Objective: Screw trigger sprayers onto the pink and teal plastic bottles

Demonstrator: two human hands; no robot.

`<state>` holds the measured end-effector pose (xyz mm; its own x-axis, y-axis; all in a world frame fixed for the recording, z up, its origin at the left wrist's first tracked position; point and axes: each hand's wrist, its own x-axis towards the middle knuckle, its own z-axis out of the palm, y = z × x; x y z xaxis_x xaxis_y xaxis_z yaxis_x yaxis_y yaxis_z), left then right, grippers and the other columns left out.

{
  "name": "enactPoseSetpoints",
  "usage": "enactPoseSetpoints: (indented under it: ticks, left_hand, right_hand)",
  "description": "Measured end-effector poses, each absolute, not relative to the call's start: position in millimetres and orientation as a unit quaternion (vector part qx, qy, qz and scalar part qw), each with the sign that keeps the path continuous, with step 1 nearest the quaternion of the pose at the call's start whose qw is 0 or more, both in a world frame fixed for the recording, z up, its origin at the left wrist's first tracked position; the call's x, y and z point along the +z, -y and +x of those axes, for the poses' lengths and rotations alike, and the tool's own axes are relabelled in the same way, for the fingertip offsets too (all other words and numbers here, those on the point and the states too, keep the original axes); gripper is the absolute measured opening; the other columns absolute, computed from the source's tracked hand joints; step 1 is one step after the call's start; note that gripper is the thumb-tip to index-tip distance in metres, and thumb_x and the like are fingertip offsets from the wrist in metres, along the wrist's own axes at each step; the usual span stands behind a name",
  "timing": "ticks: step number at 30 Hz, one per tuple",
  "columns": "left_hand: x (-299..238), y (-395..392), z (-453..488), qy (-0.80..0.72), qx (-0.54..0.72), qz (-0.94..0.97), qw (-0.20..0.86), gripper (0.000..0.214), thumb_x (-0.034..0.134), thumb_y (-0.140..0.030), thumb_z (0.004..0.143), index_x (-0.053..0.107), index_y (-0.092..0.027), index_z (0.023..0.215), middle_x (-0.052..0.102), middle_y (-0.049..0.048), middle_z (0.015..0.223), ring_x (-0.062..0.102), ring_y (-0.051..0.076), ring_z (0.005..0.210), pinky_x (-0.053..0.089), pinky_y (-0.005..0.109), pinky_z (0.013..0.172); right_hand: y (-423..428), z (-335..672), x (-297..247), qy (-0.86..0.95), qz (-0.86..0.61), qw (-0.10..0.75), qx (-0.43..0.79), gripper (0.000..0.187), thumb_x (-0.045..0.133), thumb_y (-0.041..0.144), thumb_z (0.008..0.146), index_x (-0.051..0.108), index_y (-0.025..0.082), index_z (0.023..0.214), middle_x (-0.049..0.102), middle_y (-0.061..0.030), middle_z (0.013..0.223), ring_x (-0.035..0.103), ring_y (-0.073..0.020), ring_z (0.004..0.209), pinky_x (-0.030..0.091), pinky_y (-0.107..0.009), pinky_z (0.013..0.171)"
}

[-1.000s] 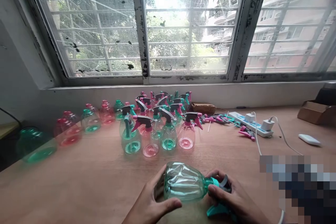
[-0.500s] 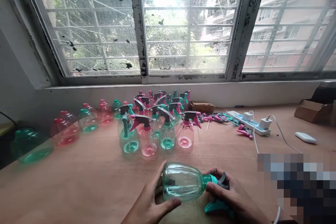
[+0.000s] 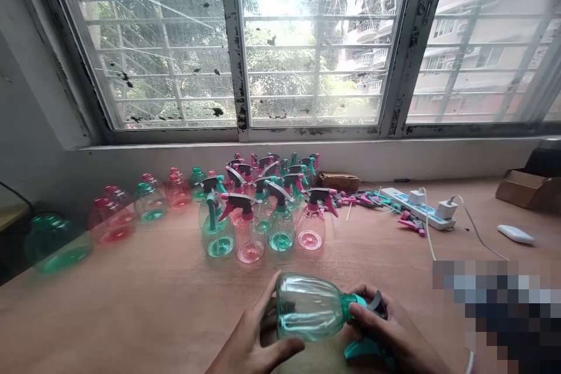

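A clear green spray bottle (image 3: 311,307) lies on its side between my hands, low in the middle of the head view. Its base is in my left hand (image 3: 260,330), thumb below and fingers behind. My right hand (image 3: 385,321) is closed around the neck end, thumb and fingers on the turquoise collar (image 3: 356,301). The grey and turquoise spray head (image 3: 366,347) shows partly past the right fingers; the rest is hidden by that hand.
Beyond my hands stand several pink and green bottles with spray heads (image 3: 280,219). Bottles without heads (image 3: 151,201) line the left. Loose spray heads (image 3: 372,198), a white power strip (image 3: 418,207), cables, a white mouse-like object (image 3: 516,234) and a cardboard box (image 3: 528,187) lie right. A window stands behind.
The bottle and both hands appear slightly further right and lower, as does the whole scene a little. The grip on the bottle and its collar looks much the same.
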<state>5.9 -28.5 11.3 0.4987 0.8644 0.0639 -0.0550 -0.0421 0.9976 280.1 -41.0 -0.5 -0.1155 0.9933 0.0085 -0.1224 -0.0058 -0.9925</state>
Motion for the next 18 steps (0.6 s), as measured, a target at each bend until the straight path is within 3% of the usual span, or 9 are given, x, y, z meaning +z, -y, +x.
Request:
enactPoseSetpoints:
  ticks: [4, 6, 10, 13, 15, 18]
  left_hand:
    - [14.2, 29.4, 8.0, -0.322, 0.377, 0.639, 0.588, 0.107, 0.083, -0.04, 0.082, 0.012, -0.037, 0.161, 0.054, 0.0096, 0.151, 0.052, 0.035, 0.138, 0.041, 0.049, 0.117]
    - [13.9, 31.3, 8.3, -0.33, 0.381, 0.636, 0.585, 0.107, 0.082, -0.039, 0.083, 0.009, -0.037, 0.161, 0.048, 0.0085, 0.157, 0.047, 0.034, 0.143, 0.037, 0.048, 0.12]
    - [15.4, 36.1, 6.8, -0.353, 0.383, 0.6, 0.607, 0.13, 0.093, -0.041, 0.068, 0.004, -0.028, 0.162, 0.025, 0.0092, 0.17, 0.029, 0.037, 0.153, 0.024, 0.048, 0.126]
    - [20.4, 37.4, 6.4, -0.331, 0.386, 0.589, 0.628, 0.113, 0.086, -0.048, 0.076, 0.018, -0.021, 0.162, 0.04, 0.0149, 0.162, 0.037, 0.037, 0.149, 0.029, 0.048, 0.124]
    - [24.6, 37.3, 7.4, -0.323, 0.387, 0.603, 0.619, 0.102, 0.084, -0.043, 0.08, 0.024, -0.021, 0.16, 0.048, 0.0147, 0.157, 0.045, 0.035, 0.145, 0.033, 0.047, 0.123]
    - [28.6, 37.1, 9.4, -0.334, 0.384, 0.648, 0.567, 0.099, 0.082, -0.032, 0.083, 0.021, -0.027, 0.161, 0.048, 0.0123, 0.157, 0.05, 0.034, 0.141, 0.037, 0.044, 0.12]
  right_hand:
    - [40.6, 280.4, -1.4, 0.499, -0.439, 0.504, 0.551, 0.039, 0.077, 0.056, 0.078, 0.068, 0.017, 0.081, 0.064, 0.0008, 0.064, 0.054, -0.0168, 0.06, 0.037, -0.028, 0.057]
    - [40.8, 279.9, -0.9, 0.496, -0.436, 0.505, 0.556, 0.039, 0.078, 0.055, 0.077, 0.068, 0.017, 0.082, 0.064, 0.0008, 0.064, 0.054, -0.0164, 0.06, 0.037, -0.027, 0.056]
    - [41.4, 278.6, 1.5, 0.483, -0.425, 0.501, 0.579, 0.039, 0.082, 0.053, 0.074, 0.068, 0.018, 0.084, 0.063, 0.0017, 0.063, 0.053, -0.015, 0.058, 0.037, -0.026, 0.055]
    - [41.5, 278.1, 2.6, 0.478, -0.423, 0.497, 0.587, 0.039, 0.083, 0.052, 0.075, 0.068, 0.017, 0.083, 0.064, 0.0018, 0.064, 0.054, -0.0144, 0.058, 0.038, -0.025, 0.054]
    - [41.4, 278.0, 2.3, 0.477, -0.425, 0.502, 0.583, 0.038, 0.082, 0.052, 0.076, 0.068, 0.017, 0.082, 0.066, 0.0015, 0.064, 0.055, -0.0148, 0.057, 0.039, -0.025, 0.055]
    - [40.9, 278.0, 0.7, 0.47, -0.431, 0.511, 0.576, 0.039, 0.079, 0.054, 0.078, 0.067, 0.017, 0.082, 0.067, 0.0011, 0.062, 0.058, -0.0161, 0.057, 0.041, -0.027, 0.056]
